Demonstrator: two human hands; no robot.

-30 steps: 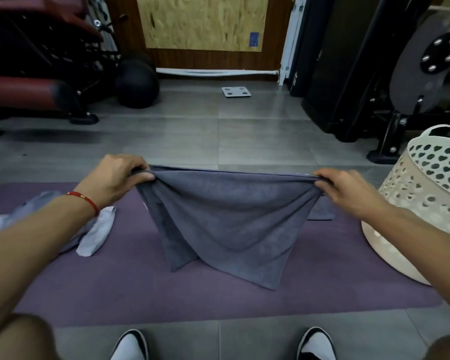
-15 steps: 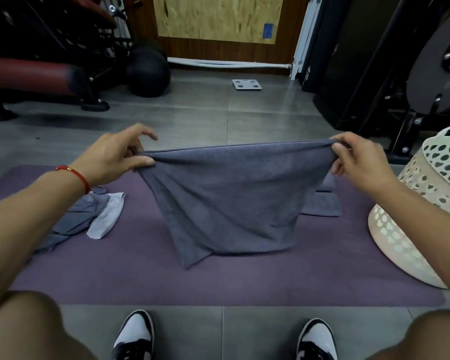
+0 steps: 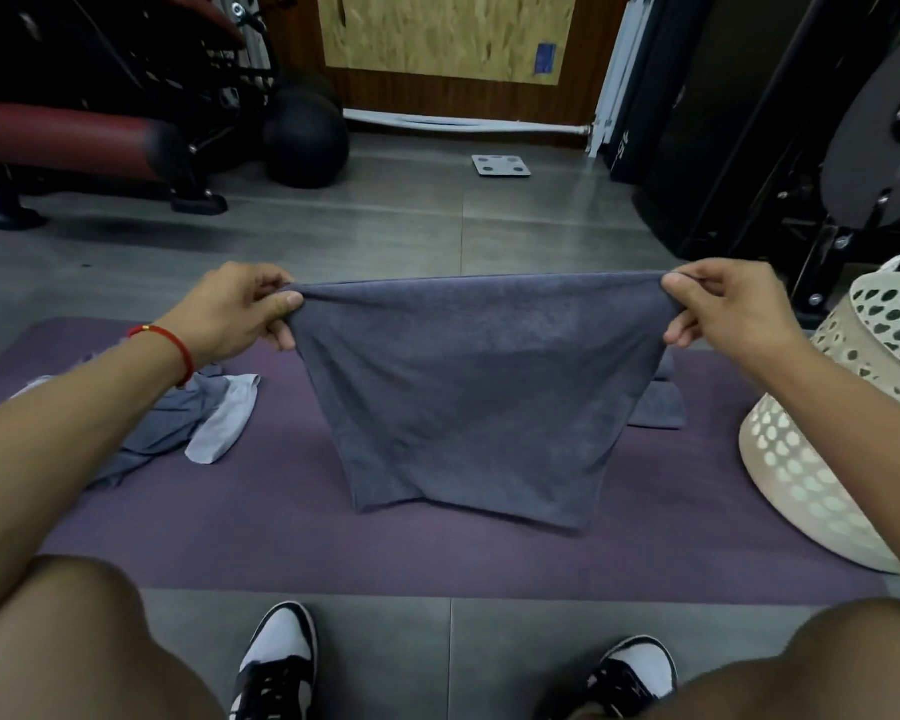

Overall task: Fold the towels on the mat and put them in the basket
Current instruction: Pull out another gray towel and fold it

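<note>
The left hand point(image 3: 240, 309) and right hand point(image 3: 723, 309) are pinching the top corners of a grey towel point(image 3: 468, 397), stretching it taut above the purple mat point(image 3: 437, 553), likely to square it for folding. Crumpled towels point(image 3: 178, 423) are lying left, a folded towel point(image 3: 658, 407) behind, the perforated basket point(image 3: 827, 459) waiting right.

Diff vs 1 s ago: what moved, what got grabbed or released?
Both hands, left hand and right hand, raised the dark grey towel, drawing its top edge taut; its bottom, earlier draped on the purple mat, now hangs straighter. Nothing grabbed or released. The crumpled towels, folded towel and basket stayed put.
</note>
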